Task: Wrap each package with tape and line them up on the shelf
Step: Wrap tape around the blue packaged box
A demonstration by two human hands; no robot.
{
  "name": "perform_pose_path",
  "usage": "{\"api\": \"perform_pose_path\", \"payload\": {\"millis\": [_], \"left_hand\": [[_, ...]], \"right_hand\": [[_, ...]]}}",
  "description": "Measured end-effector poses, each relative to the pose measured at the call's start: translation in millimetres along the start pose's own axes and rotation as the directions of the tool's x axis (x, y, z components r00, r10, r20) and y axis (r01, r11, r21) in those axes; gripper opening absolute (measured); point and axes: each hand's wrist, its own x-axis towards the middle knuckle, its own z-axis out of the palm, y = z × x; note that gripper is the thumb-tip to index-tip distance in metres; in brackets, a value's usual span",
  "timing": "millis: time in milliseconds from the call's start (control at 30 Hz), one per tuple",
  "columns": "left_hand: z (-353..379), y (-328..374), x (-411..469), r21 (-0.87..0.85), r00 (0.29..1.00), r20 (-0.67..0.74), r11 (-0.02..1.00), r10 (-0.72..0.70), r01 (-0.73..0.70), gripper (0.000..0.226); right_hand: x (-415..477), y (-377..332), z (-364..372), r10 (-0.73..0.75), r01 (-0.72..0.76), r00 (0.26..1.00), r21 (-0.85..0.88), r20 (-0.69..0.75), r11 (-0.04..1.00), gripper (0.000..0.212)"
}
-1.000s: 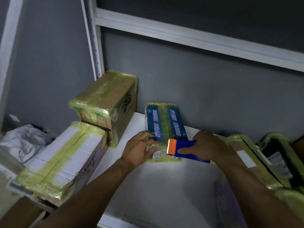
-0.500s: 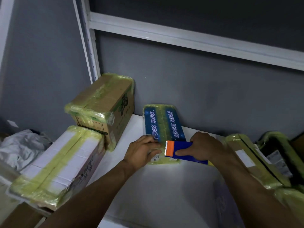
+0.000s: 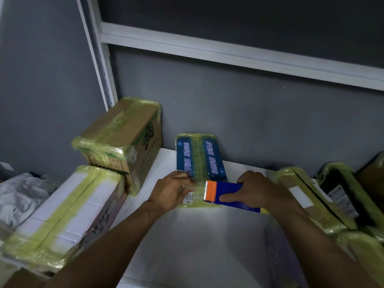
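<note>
A flat blue package (image 3: 199,159) wrapped in yellowish tape lies on the white shelf (image 3: 187,235), its far end against the grey back wall. My left hand (image 3: 172,192) presses on its near left corner with curled fingers. My right hand (image 3: 257,190) grips a blue tape dispenser (image 3: 230,194) with an orange blade end, laid across the package's near edge. A strip of tape runs from the dispenser over that edge.
A taped brown carton (image 3: 120,140) stands at the shelf's left end beside the white upright post (image 3: 97,53). A taped white box (image 3: 62,215) lies in front of it. Several taped packages (image 3: 307,196) crowd the right. A crumpled grey bag (image 3: 18,194) lies far left.
Both hands stay on the package. The dispenser has slid slightly left along the near edge, and my view has shifted a little.
</note>
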Motion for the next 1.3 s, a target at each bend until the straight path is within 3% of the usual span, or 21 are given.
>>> {"api": "perform_pose_path", "payload": {"millis": [200, 333, 533, 800, 900, 1033, 1167, 1300], "left_hand": [[-5, 4, 0, -0.024, 0.999, 0.046, 1.0, 0.007, -0.006, 0.028], [-11, 13, -17, -0.015, 0.994, 0.061, 0.996, 0.093, -0.092, 0.032], [-6, 22, -37, 0.047, 0.985, 0.114, 0.99, 0.129, -0.135, 0.064], [-4, 40, -25, 0.062, 0.987, -0.083, 0.989, 0.138, -0.133, 0.032], [3, 44, -21, 0.027, 0.984, -0.045, 0.985, 0.173, -0.172, 0.019], [11, 45, -28, -0.016, 0.989, -0.057, 0.99, 0.138, -0.139, 0.019], [14, 42, -28, -0.002, 0.971, -0.052, 0.973, 0.232, -0.232, 0.044], [7, 34, -24, -0.023, 0.968, -0.029, 0.968, 0.248, -0.248, 0.045]], "right_hand": [[-12, 9, -10, -0.018, 0.018, 0.999, -0.006, -0.039, 1.0, 0.06], [-16, 13, -9, -0.016, 0.015, 1.0, -0.028, -0.015, 1.0, 0.064], [-17, 8, 0, -0.012, 0.015, 0.999, -0.072, 0.037, 0.997, 0.067], [-15, 9, 4, -0.001, 0.003, 0.999, -0.041, 0.047, 0.999, 0.066], [-14, 11, 8, 0.012, -0.011, 0.999, -0.022, 0.037, 1.0, 0.067], [-17, 14, 15, 0.026, -0.026, 0.999, 0.009, 0.02, 1.0, 0.069], [-22, 16, 19, 0.036, -0.036, 0.999, 0.026, -0.004, 0.999, 0.066], [-25, 15, 22, 0.019, -0.018, 1.0, 0.065, -0.013, 0.998, 0.063]]}}
